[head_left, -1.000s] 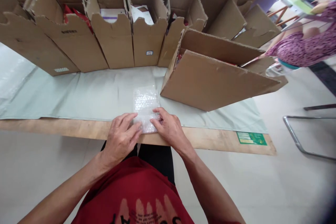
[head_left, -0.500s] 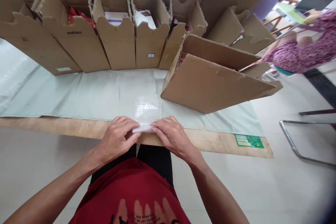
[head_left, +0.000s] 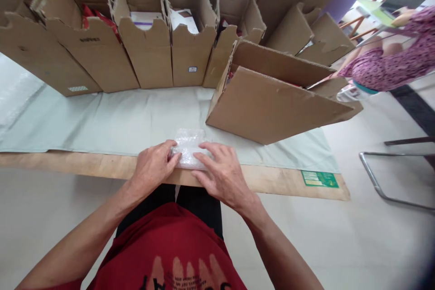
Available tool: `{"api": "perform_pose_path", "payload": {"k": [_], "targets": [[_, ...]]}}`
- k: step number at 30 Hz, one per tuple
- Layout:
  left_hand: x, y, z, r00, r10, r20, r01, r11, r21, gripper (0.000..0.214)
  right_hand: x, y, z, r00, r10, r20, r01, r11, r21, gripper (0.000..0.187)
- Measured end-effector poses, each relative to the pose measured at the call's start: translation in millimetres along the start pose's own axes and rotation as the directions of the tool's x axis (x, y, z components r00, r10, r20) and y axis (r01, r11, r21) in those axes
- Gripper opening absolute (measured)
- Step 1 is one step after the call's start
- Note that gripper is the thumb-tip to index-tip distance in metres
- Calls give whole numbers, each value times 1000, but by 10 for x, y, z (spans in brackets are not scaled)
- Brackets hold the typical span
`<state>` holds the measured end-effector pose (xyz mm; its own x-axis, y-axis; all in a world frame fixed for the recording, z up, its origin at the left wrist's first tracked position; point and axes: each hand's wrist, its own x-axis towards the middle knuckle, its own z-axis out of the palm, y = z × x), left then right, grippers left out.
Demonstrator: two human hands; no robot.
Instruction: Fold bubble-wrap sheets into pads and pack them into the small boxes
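Note:
A small piece of clear bubble wrap (head_left: 189,156) lies at the front edge of the table, its near part folded over toward the far part. My left hand (head_left: 152,163) grips its left edge, thumb and fingertips on the plastic. On the right side my right hand (head_left: 220,170) rests over the folded part, fingers spread and touching it, the thumb lower by the table edge. Whether anything lies inside the fold I cannot tell.
Tall cardboard bins (head_left: 146,54) stand in a row at the back, several holding boxes or red items. Another cardboard bin (head_left: 272,104) leans at the right. A pale green cloth (head_left: 118,118) covers the table. Beyond it on the right sits a person in pink (head_left: 384,65).
The near edge of the bubble wrap has been folded away from me over the rest. My right hand's fingers have spread, and both hands have moved slightly forward.

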<state>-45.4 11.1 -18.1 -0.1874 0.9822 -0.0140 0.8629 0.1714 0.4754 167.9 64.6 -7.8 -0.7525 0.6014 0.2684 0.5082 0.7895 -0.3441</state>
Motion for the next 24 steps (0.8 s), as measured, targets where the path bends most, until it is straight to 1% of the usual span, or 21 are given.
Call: {"api": "perform_pose_path", "payload": {"k": [2,3,4,5,6,7,8,10,12,13,14,15,16,17,18,19,20,21,22,23,24], "targets": [[3,2,0,1000,-20,-21,19,1000,-24,27,9,-6,30,991,-82,104,82,997,0,31],[-21,2,-3,998,-33,-51,29,996,-83,27,22,1,58,988,-87,127,87,996,7,28],[-65,2,-7,994,-55,-91,39,984,-171,28,39,14,87,990,-68,121,65,998,21,25],[-128,3,-12,987,-93,-131,52,957,-284,29,55,29,112,996,-27,89,23,999,50,24],[-205,6,-16,977,-146,-157,69,909,-411,31,71,42,127,999,30,42,-34,995,97,24],[-290,11,-17,966,-205,-156,90,837,-540,33,82,49,129,995,101,-4,-99,982,162,24],[-375,22,-13,959,-255,-120,115,745,-657,36,89,46,118,983,179,-33,-166,956,241,25],[-511,63,13,956,-292,18,176,526,-832,45,86,5,72,949,312,-33,-271,867,419,24],[-566,132,57,959,-243,143,219,322,-921,55,62,-78,27,925,379,33,-323,738,592,24],[-562,174,81,961,-207,182,230,241,-943,58,44,-127,14,920,386,72,-332,668,666,23],[-543,215,104,963,-175,206,237,180,-955,58,23,-175,10,919,379,111,-335,598,728,24],[-516,252,123,964,-153,216,238,140,-961,56,0,-217,11,919,367,147,-338,538,772,24],[-487,283,137,966,-141,218,235,122,-964,55,-25,-247,14,916,361,174,-348,499,794,25],[-463,304,143,967,-139,215,232,126,-964,54,-51,-262,13,912,371,176,-356,499,790,26],[-447,317,141,967,-144,208,229,151,-962,52,-78,-259,3,908,393,146,-356,537,765,25],[-440,321,131,969,-148,200,226,195,-954,50,-105,-240,-20,905,416,93,-349,598,721,25],[-441,319,113,971,-143,192,224,256,-940,46,-132,-207,-59,904,427,32,-336,661,671,28],[-446,314,89,974,-121,189,219,327,-919,40,-159,-165,-114,908,419,-13,-318,709,629,35],[-452,310,60,978,-78,192,207,403,-892,35,-186,-119,-183,920,391,-22,-297,733,612,46],[-454,311,30,980,-17,198,182,475,-861,30,-212,-76,-262,937,350,7,-278,733,621,61],[-452,322,-1,977,57,205,143,540,-829,26,-236,-41,-346,951,303,65,-272,717,642,74]]}}
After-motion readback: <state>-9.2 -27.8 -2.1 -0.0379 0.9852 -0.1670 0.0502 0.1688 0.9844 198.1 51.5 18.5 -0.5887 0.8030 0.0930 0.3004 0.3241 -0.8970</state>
